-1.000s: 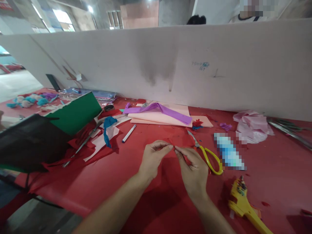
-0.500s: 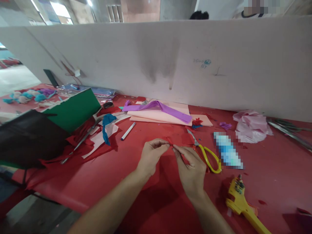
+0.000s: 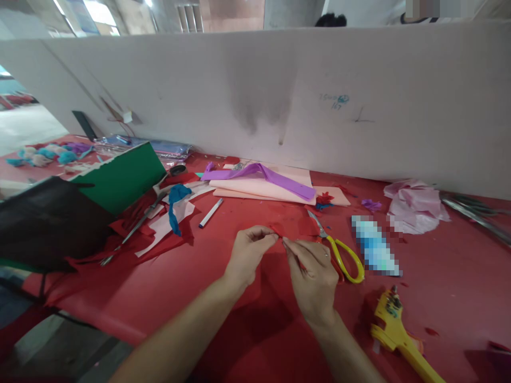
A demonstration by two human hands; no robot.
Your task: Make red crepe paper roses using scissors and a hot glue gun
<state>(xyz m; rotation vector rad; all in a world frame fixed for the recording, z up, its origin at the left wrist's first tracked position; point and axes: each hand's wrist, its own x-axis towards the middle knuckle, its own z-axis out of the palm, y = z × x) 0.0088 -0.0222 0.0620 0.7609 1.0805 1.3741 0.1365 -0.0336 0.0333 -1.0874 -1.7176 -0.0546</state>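
Left hand (image 3: 247, 255) and right hand (image 3: 315, 282) pinch a thin red scrap (image 3: 277, 230); yellow-handled metal scissors (image 3: 334, 250) crowd three o'clock; yellow glue gun (image 3: 393, 327), four.

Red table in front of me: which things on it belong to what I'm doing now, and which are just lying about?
Belong, as far as I can judge:
- small red piece between left hand and right hand
- probably yellow-handled scissors and yellow glue gun, both lying to the right

Apparently lying about:
- pen
- purple strip
- blue scrap
- crumpled pink sheet

Pale partition (image 3: 183, 101), perhaps a window (image 3: 99, 13) beyond
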